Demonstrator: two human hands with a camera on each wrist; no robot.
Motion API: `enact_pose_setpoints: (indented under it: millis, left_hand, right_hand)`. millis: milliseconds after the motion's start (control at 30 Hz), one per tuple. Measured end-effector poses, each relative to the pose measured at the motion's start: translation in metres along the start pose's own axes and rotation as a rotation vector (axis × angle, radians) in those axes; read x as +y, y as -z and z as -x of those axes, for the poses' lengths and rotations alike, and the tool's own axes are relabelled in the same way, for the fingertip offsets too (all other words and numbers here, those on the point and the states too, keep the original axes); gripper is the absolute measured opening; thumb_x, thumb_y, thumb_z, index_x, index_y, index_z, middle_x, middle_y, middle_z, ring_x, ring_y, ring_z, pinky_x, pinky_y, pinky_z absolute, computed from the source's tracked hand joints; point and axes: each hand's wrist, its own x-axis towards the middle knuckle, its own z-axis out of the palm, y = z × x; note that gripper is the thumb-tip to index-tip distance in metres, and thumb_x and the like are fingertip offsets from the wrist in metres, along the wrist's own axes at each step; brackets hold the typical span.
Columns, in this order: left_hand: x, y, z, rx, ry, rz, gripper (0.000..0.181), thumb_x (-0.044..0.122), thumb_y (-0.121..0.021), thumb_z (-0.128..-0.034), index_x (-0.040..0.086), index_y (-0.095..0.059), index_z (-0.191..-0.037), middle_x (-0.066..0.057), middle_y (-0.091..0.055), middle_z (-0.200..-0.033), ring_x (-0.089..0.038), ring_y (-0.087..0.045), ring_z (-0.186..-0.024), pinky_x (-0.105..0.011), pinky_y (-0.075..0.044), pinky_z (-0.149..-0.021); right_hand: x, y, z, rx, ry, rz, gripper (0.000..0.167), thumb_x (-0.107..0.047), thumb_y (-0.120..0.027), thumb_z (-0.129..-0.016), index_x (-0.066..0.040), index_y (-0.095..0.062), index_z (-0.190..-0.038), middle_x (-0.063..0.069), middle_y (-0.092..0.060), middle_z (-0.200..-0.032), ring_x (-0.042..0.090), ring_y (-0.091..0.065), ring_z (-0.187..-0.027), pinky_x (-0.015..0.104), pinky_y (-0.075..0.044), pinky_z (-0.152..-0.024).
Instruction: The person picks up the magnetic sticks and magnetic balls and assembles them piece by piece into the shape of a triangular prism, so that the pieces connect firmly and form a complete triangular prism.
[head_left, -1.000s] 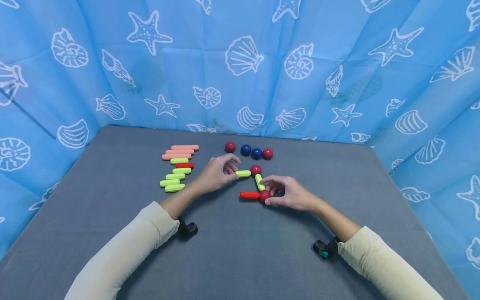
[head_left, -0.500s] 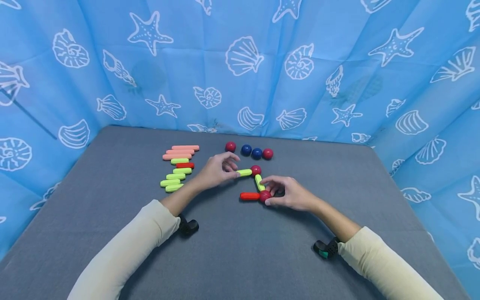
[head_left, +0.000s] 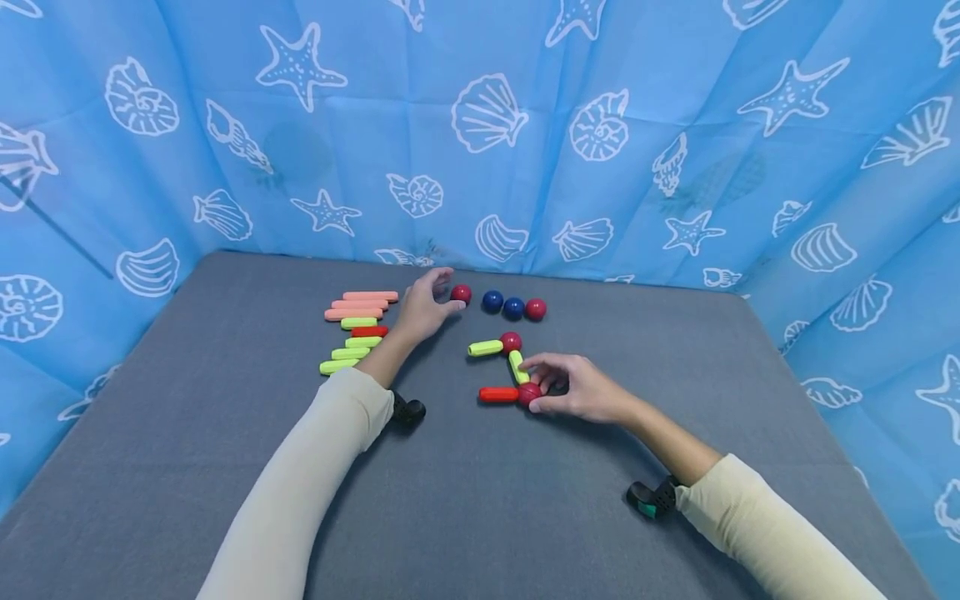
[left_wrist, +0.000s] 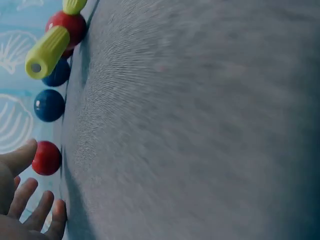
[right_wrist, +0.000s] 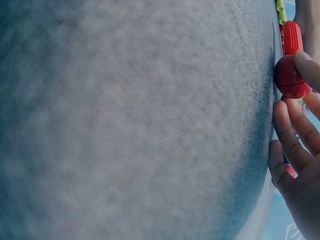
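Note:
My left hand [head_left: 426, 310] is beside a red ball [head_left: 461, 293] at the back of the table, thumb and fingers spread; in the left wrist view the thumb tip is close to that red ball [left_wrist: 47, 158]. My right hand [head_left: 581, 387] holds the near red ball [head_left: 529, 394] between thumb and fingers, also seen in the right wrist view on the ball [right_wrist: 291, 77]. A red stick [head_left: 498, 394] points left from this ball, and a yellow-green stick [head_left: 518, 367] links it to another red ball [head_left: 511, 342], from which a second yellow-green stick [head_left: 486, 348] points left.
Two blue balls [head_left: 492, 301] and a red ball [head_left: 536, 309] lie in a row at the back. On the left are several salmon sticks [head_left: 354, 314], several yellow-green sticks [head_left: 350, 353] and a red one [head_left: 370, 332]. A blue curtain [head_left: 420, 125] hangs behind the grey table [head_left: 510, 517].
My left hand has let go of the yellow-green stick and moved back and left to the red ball. My right hand has stayed on its ball.

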Motion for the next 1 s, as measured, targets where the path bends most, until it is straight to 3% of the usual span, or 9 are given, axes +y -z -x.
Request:
enact_pose_setpoints:
  millis: [300, 467, 733, 1000]
  left_hand:
    - [0.000, 0.001, -0.009, -0.016, 0.058, -0.005, 0.051, 0.014, -0.073, -0.0916, 0.009, -0.053, -0.139, -0.010, -0.066, -0.129, -0.030, -0.047, -0.130, -0.051, -0.032, -0.110]
    - [-0.001, 0.009, -0.005, -0.091, 0.041, -0.024, 0.052, 0.014, -0.074, -0.0903, 0.008, -0.054, -0.138, -0.011, -0.067, -0.123, -0.030, -0.051, -0.123, -0.050, -0.036, -0.108]
    - [0.000, 0.033, 0.020, -0.335, -0.023, -0.056, 0.054, 0.011, -0.074, -0.0901, 0.005, -0.052, -0.139, -0.013, -0.066, -0.122, -0.028, -0.060, -0.113, -0.044, -0.047, -0.100]
    - [-0.002, 0.042, 0.048, -0.442, -0.082, -0.040, 0.057, 0.010, -0.076, -0.0887, 0.006, -0.051, -0.140, -0.012, -0.066, -0.122, -0.026, -0.063, -0.107, -0.041, -0.051, -0.096]
  right_hand:
    - [-0.002, -0.001, -0.003, -0.004, 0.015, -0.002, 0.056, -0.015, -0.079, -0.085, -0.007, -0.057, -0.135, 0.005, -0.064, -0.108, 0.023, -0.060, -0.097, 0.041, -0.051, -0.087]
    - [-0.002, -0.001, -0.004, -0.003, 0.013, 0.001, 0.055, -0.016, -0.080, -0.084, -0.007, -0.058, -0.135, 0.004, -0.064, -0.107, 0.021, -0.060, -0.096, 0.041, -0.052, -0.087]
    - [-0.001, -0.001, -0.002, -0.001, 0.020, 0.014, 0.054, -0.015, -0.079, -0.085, -0.006, -0.058, -0.134, 0.004, -0.065, -0.106, 0.020, -0.060, -0.095, 0.039, -0.052, -0.086]
    - [0.000, -0.001, 0.000, 0.000, 0.017, 0.016, 0.054, -0.014, -0.079, -0.085, -0.006, -0.058, -0.134, 0.004, -0.065, -0.106, 0.021, -0.060, -0.095, 0.039, -0.052, -0.086]
